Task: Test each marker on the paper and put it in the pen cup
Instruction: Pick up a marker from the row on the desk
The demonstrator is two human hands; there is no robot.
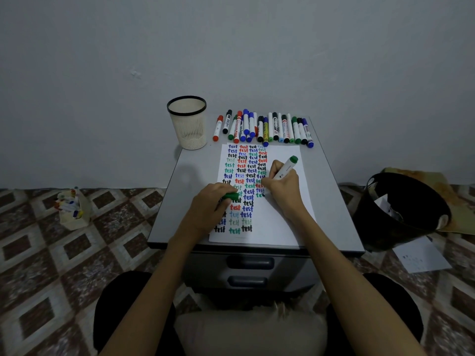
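Observation:
A white paper (pixel 285 222) covered with columns of coloured "test" words lies on the grey cabinet top (pixel 174 201). My right hand (pixel 281 188) grips a white marker with a green end (pixel 285 168), its tip down on the paper in the right column. My left hand (pixel 209 201) rests on the paper's left side, fingers closed on the green cap (pixel 230 196). A row of several markers (pixel 264 128) lies along the far edge. The cream mesh pen cup (pixel 189 123) stands at the far left corner, looking empty.
A black waste bin (pixel 401 214) with crumpled paper stands on the floor to the right, with a loose sheet (pixel 421 255) beside it. A small bag of markers (pixel 72 206) sits on the patterned floor to the left. Two drawers (pixel 250 262) face me below the cabinet top.

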